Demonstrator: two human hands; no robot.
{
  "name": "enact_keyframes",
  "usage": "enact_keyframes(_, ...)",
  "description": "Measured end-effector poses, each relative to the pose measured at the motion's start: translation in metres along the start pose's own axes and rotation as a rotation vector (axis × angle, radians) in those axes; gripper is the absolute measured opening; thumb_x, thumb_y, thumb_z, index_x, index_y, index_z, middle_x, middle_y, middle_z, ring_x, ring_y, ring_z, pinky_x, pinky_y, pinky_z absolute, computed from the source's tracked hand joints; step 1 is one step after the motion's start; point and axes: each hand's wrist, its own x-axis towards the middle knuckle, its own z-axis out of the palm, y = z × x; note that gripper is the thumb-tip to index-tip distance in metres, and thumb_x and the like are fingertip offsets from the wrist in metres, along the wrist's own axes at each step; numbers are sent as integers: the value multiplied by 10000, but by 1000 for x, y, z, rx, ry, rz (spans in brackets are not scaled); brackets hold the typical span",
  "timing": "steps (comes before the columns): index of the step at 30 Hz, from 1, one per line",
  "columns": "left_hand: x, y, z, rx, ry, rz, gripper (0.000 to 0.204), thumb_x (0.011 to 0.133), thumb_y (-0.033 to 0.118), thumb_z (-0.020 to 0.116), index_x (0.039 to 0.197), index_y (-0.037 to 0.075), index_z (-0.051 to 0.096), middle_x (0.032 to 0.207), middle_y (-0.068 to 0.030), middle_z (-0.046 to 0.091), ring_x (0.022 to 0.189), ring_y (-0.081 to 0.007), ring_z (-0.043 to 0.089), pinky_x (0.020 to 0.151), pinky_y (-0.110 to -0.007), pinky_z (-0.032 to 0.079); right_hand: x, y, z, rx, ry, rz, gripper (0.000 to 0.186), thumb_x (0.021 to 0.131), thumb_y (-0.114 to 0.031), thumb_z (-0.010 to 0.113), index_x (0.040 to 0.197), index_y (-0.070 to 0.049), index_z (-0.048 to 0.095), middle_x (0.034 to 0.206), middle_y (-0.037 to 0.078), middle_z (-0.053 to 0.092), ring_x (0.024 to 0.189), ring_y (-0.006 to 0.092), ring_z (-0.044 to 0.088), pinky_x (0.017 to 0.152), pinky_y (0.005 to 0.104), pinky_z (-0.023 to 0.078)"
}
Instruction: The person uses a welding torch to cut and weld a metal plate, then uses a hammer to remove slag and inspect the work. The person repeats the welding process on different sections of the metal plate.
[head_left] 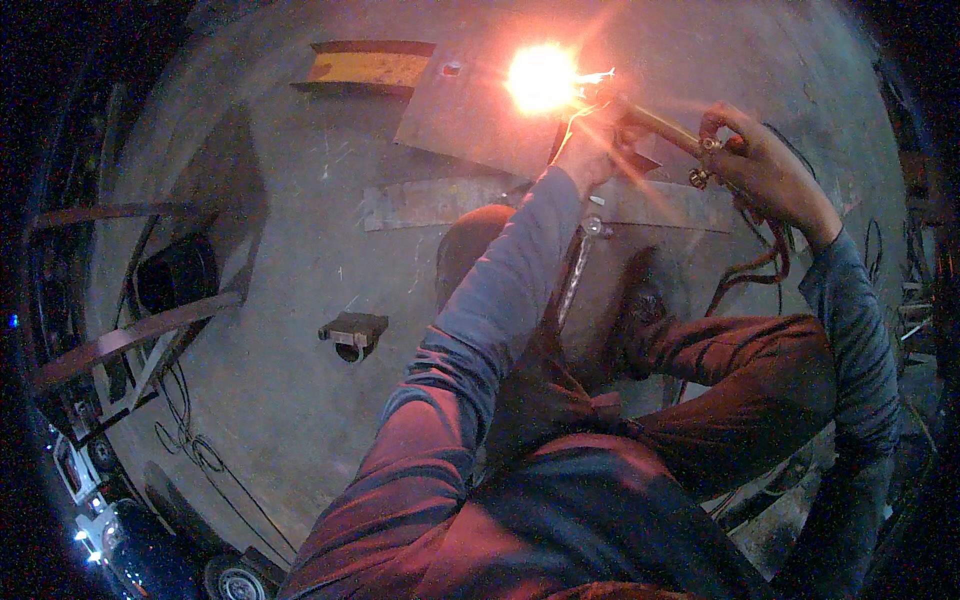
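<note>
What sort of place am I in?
Likely a metal workshop: the right hand holds a brass-coloured torch near a blinding glare, with a yellow metal beam on the grey floor.

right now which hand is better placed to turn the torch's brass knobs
Probably the right hand: its fingers are close to the brass knobs on the torch. The left hand is farther forward, beside the bright glare.

torch [668, 130]: tip hidden by glare [543, 78] | left hand [592, 155]: partly obscured | wheel [237, 583]: cut off
</note>
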Motion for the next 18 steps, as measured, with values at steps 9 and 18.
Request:
enact_keyframes(9,-16,12,21,-35,52,-147,291,966,352,685,1032,77,615,799,-65,593,599,-200,567,589,-607,590,-6,2,-4,-2,1,12,171,987,-238,626,1105,-151,538,866,26,698,592,65,484,484,241,352)
enact_keyframes(18,-33,14,24,73,-111,-133,332,1003,386,616,1054,57,606,816,-80,636,592,-169,570,550,-421,553,-8,-1,-4,14,15,113,228,988,-141,620,1199,-119,535,944,43,663,789,80,569,628,233,429)
